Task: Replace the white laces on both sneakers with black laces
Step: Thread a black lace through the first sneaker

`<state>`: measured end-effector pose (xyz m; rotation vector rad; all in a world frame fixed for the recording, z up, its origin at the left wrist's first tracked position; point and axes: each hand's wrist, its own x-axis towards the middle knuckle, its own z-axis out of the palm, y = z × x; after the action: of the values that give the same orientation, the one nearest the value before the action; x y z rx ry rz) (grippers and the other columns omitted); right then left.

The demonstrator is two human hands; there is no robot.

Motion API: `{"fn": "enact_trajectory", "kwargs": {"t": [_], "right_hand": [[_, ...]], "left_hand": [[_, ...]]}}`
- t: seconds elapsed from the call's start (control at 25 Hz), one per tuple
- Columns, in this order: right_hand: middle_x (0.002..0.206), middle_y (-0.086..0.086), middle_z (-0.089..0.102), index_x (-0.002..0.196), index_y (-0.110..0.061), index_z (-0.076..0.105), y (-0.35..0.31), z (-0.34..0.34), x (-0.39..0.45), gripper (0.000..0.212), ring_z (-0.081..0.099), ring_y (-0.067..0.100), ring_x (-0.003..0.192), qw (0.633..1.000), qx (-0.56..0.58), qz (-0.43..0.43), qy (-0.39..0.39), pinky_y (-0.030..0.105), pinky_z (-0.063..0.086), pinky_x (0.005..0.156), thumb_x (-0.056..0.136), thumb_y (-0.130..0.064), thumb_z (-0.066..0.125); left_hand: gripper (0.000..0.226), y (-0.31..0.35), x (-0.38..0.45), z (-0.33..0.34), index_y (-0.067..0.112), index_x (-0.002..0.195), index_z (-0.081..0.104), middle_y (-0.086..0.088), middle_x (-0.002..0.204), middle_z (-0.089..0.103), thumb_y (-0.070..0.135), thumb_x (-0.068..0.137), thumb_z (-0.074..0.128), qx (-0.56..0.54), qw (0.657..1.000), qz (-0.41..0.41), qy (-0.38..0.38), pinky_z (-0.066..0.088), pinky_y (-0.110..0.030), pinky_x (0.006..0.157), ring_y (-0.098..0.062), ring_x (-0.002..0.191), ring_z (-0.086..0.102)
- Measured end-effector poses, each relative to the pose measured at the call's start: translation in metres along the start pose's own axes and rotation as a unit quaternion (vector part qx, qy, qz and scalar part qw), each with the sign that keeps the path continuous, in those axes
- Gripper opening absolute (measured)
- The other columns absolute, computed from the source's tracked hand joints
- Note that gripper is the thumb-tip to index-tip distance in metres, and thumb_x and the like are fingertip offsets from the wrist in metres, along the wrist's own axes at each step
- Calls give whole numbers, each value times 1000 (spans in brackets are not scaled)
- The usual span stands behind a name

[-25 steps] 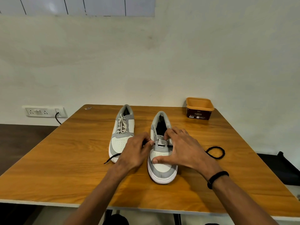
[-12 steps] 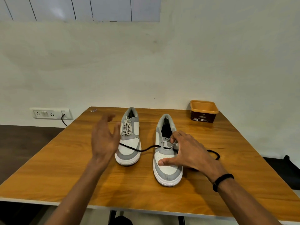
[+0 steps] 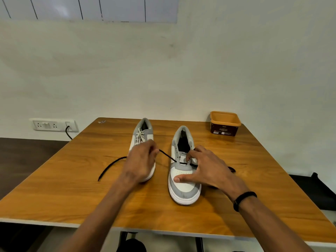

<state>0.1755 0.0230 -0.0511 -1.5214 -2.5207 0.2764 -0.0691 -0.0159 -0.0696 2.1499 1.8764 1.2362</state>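
Note:
Two grey and white sneakers stand toes toward me on the wooden table (image 3: 254, 179). The left sneaker (image 3: 143, 131) still carries its white lace. The right sneaker (image 3: 183, 182) has a black lace (image 3: 167, 156) threaded through its lowest eyelets. My left hand (image 3: 141, 164) pinches that lace and holds it taut to the left, and the lace's free end (image 3: 109, 167) trails onto the table. My right hand (image 3: 205, 170) holds the right sneaker, thumb on the toe, fingers at the eyelets pinching the lace's other part. The rest of the lace (image 3: 231, 169) lies behind my right hand.
An orange and brown tub (image 3: 225, 123) stands at the table's back right corner. A wall socket with a black cable (image 3: 54, 124) is at the left. A dark seat (image 3: 316, 190) sits beside the table's right edge. The wall rises right behind the table.
My left hand swung out to the left with open fingers, then came back toward the sneakers and now pinches the black lace. My right hand stayed on the right sneaker.

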Motion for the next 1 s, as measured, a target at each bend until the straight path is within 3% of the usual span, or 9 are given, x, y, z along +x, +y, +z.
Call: {"fn": "enact_trajectory", "kwargs": {"t": [0.16,0.24,0.32,0.48,0.56,0.64,0.72,0.84,1.0], "right_hand": [[133,-18,45,125,-41,56,-2,0,-2,98,49,8,110,1000,3,1,-3,33,55,85,50,-105,55],[137,-15,44,127,-41,55,-2,-1,-2,102,52,11,112,1000,0,8,-11,35,57,87,47,-105,53],[142,-10,44,133,-42,52,-1,1,-2,107,53,15,118,999,8,27,-24,38,57,92,46,-105,52],[145,-5,49,146,-45,42,1,4,-5,94,53,19,125,997,50,27,-47,41,55,98,68,-93,61],[132,-11,57,146,-43,45,1,-5,-10,76,57,11,113,993,106,13,-54,31,55,86,82,-73,70],[103,-15,60,138,-41,54,-1,-20,-14,57,59,4,87,984,167,22,-48,21,48,67,88,-56,76],[84,-5,69,124,-37,63,-6,-40,-12,37,60,4,68,964,263,40,-12,24,50,60,91,-44,78],[74,3,68,108,-21,72,-19,-89,-8,13,56,9,57,911,406,48,58,29,49,55,96,-26,75],[82,8,68,110,-4,72,-45,-169,1,12,49,8,53,826,557,35,83,23,45,49,100,-9,67]], "left_hand": [[10,-20,6,-34,13,101,62,1,71,70,21,106,60,-32,992,-61,101,50,-35,52,-13,59,64],[10,-11,4,-32,17,102,63,1,69,71,26,105,61,-71,990,-90,80,46,-20,49,-8,57,65],[8,0,4,-26,21,102,65,-2,68,72,29,104,64,-129,981,-139,44,46,-15,51,-6,57,67],[6,9,11,-25,27,100,68,-3,72,71,34,101,68,-149,976,-157,26,62,-36,63,-12,63,68],[9,13,14,-30,27,100,70,-2,71,68,36,100,69,-137,979,-152,25,60,-37,62,-11,63,63],[13,20,19,-38,26,103,72,1,72,67,38,99,69,-136,979,-151,22,51,-29,58,-9,64,61],[15,30,26,-52,25,106,73,3,74,68,38,99,70,-179,972,-149,14,48,-24,58,-5,64,62],[16,56,42,-78,16,110,75,-1,75,68,29,101,70,-297,943,-150,4,51,-26,60,-6,60,59],[16,105,84,-118,6,110,77,-2,75,67,16,101,69,-439,886,-147,-4,56,-25,64,-12,59,56]]}}
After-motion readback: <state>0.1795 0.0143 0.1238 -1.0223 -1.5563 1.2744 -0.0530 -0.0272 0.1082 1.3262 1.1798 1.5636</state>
